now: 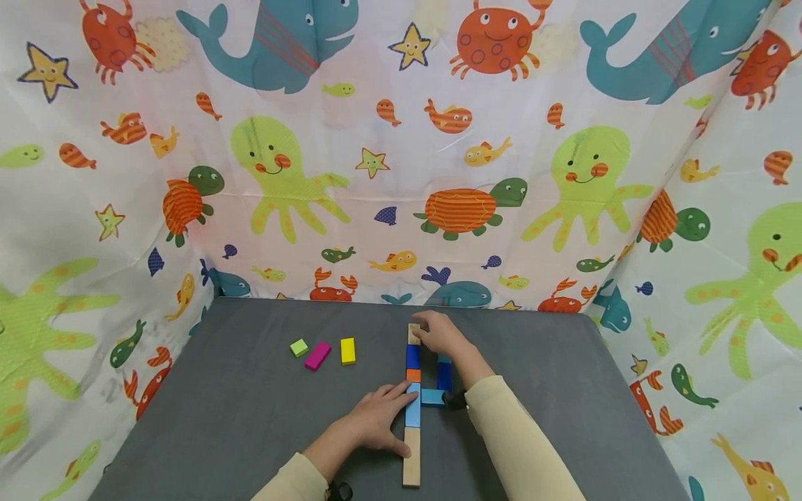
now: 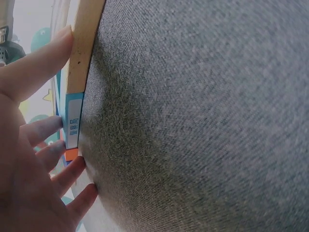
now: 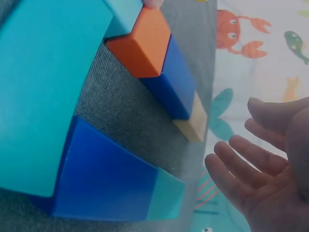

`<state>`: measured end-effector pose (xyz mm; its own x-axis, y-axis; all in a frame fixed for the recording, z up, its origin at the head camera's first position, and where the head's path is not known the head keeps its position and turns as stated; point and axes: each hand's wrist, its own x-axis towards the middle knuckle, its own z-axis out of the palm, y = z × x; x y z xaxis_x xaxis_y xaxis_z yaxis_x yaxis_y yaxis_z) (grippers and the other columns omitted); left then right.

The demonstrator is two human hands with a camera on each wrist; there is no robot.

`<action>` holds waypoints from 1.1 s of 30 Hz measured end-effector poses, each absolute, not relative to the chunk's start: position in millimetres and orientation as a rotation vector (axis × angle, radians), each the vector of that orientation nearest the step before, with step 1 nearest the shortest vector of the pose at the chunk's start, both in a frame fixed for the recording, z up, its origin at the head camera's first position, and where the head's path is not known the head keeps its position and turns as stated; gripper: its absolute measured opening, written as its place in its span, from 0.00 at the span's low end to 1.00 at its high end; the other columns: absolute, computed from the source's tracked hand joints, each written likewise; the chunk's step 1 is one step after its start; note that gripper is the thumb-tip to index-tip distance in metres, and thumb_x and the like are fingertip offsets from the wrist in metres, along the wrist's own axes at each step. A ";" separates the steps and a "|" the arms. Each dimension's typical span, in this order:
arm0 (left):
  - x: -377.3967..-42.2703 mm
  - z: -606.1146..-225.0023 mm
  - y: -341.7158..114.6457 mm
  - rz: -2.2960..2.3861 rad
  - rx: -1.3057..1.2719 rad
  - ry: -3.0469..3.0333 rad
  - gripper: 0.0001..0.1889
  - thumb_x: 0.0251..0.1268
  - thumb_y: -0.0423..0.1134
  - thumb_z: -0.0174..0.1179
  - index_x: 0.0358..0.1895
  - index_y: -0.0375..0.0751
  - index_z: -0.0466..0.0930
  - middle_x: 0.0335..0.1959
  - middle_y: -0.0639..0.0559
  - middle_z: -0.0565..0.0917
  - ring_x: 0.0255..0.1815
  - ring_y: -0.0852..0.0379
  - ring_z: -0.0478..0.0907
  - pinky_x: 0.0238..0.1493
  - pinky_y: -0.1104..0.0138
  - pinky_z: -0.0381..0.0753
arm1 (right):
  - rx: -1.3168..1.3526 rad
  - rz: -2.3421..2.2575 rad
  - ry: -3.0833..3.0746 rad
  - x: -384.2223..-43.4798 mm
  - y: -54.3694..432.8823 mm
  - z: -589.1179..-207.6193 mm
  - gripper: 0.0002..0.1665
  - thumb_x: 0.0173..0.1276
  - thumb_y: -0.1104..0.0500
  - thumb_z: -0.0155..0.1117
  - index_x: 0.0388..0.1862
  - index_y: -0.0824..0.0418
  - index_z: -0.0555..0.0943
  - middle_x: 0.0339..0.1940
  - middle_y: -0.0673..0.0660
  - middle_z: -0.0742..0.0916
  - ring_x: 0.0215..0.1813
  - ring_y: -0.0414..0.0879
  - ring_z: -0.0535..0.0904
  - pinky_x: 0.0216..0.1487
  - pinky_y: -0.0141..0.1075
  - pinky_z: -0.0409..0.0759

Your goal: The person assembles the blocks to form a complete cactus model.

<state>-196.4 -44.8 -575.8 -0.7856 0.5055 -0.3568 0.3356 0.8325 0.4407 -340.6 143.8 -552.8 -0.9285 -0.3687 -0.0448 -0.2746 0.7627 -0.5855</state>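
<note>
A straight row of blocks runs away from me: a long plain wood block, a light blue block, an orange block, a dark blue block and a small plain wood block at the far end. My left hand lies along the row's left side, thumb at the long wood block, fingertips by the light blue and orange ones. Beside the far block is my right hand, its fingers loosely extended in the right wrist view. A turquoise block juts right from the row.
Under my right forearm, a second dark blue block and a small teal block continue from the turquoise one. Green, magenta and yellow blocks lie apart at the left. A printed curtain hangs behind the grey table.
</note>
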 end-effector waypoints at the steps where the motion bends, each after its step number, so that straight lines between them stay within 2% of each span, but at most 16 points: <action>1: -196.4 -576.0 -44.7 0.495 0.624 2.542 0.52 0.46 0.70 0.72 0.78 0.69 0.59 0.82 0.62 0.54 0.78 0.48 0.57 0.74 0.44 0.61 | -0.512 -0.904 2.804 -338.5 144.4 -551.3 0.25 0.76 0.56 0.61 0.69 0.60 0.77 0.62 0.62 0.83 0.59 0.56 0.81 0.60 0.52 0.80; 6: -196.3 -575.0 -44.6 0.501 0.633 2.541 0.52 0.46 0.69 0.73 0.78 0.68 0.59 0.82 0.61 0.54 0.78 0.48 0.57 0.73 0.43 0.61 | -0.534 -0.952 2.851 -328.3 149.6 -546.3 0.25 0.75 0.55 0.63 0.69 0.59 0.77 0.66 0.60 0.81 0.64 0.57 0.79 0.63 0.53 0.78; 18: -197.0 -578.2 -44.2 0.502 0.638 2.558 0.53 0.45 0.69 0.73 0.78 0.68 0.59 0.83 0.61 0.53 0.78 0.47 0.57 0.73 0.42 0.60 | -0.512 -0.994 2.936 -304.6 177.6 -538.7 0.29 0.72 0.53 0.67 0.70 0.58 0.76 0.68 0.59 0.80 0.66 0.56 0.79 0.65 0.53 0.76; 25: -196.1 -580.0 -45.2 0.525 0.652 2.547 0.54 0.45 0.70 0.73 0.78 0.67 0.59 0.83 0.60 0.53 0.78 0.47 0.57 0.73 0.42 0.60 | -0.465 -1.009 2.979 -293.4 192.5 -539.9 0.29 0.70 0.57 0.69 0.69 0.61 0.76 0.67 0.62 0.80 0.65 0.58 0.79 0.63 0.54 0.78; 33: -196.1 -578.4 -46.4 0.531 0.670 2.537 0.54 0.47 0.68 0.74 0.79 0.63 0.58 0.83 0.58 0.53 0.78 0.46 0.57 0.74 0.41 0.59 | -0.393 -1.013 3.004 -286.8 212.6 -543.3 0.32 0.67 0.59 0.72 0.68 0.62 0.76 0.68 0.64 0.80 0.69 0.61 0.75 0.67 0.56 0.73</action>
